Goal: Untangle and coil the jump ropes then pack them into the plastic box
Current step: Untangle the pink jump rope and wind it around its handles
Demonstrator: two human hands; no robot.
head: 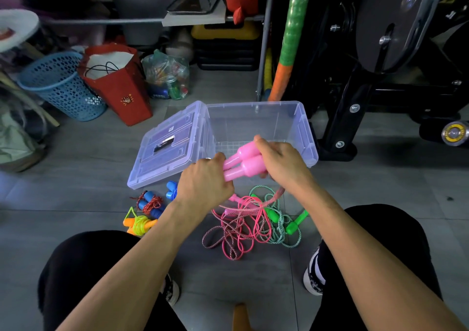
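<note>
Two pink jump-rope handles [243, 162] lie side by side between my hands, above the front rim of the clear plastic box [302, 127]. My left hand [203, 181] grips their narrow ends and my right hand [281, 163] grips the thick ends. Their pink rope [241, 226] hangs down into a tangle on the floor, mixed with a green-handled rope [281, 226]. To the left lie a coiled blue-handled rope [152, 204] and a coiled orange-handled yellow rope [139, 225]. The box holds nothing.
The box lid [165, 150] leans open at the box's left side. A blue basket [63, 87], a red paper bag [119, 89] and a plastic bag of items stand behind. Black gym equipment [380, 64] fills the right. My knees flank the ropes.
</note>
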